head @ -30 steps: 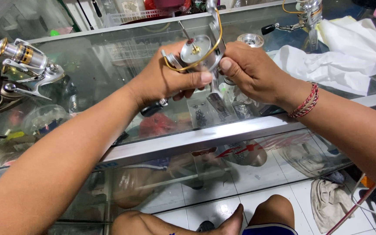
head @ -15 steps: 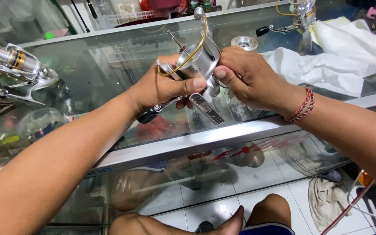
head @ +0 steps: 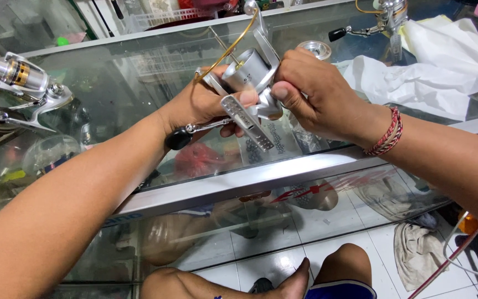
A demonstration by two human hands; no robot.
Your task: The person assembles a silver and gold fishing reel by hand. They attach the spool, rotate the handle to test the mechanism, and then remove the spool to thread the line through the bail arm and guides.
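A silver spinning fishing reel [head: 248, 72] with a gold bail wire and a black handle knob [head: 178, 139] is held above a glass display counter [head: 139, 72]. My left hand [head: 200, 105] grips its left side, the thumb pressed on the reel foot. My right hand [head: 311, 91] grips the reel body from the right; a red braided bracelet [head: 385, 133] is on that wrist. The bare spool shaft points up and away.
Another silver and gold reel [head: 20, 77] lies at the counter's left. A loose silver spool [head: 313, 50], a further reel [head: 380, 19] and white cloth [head: 449, 61] lie at the right. My knees [head: 349, 263] show below, a rag [head: 416, 249] on the floor.
The reel has been tilted and lowered slightly between my hands, so its foot now points toward me. Both hands kept their grip.
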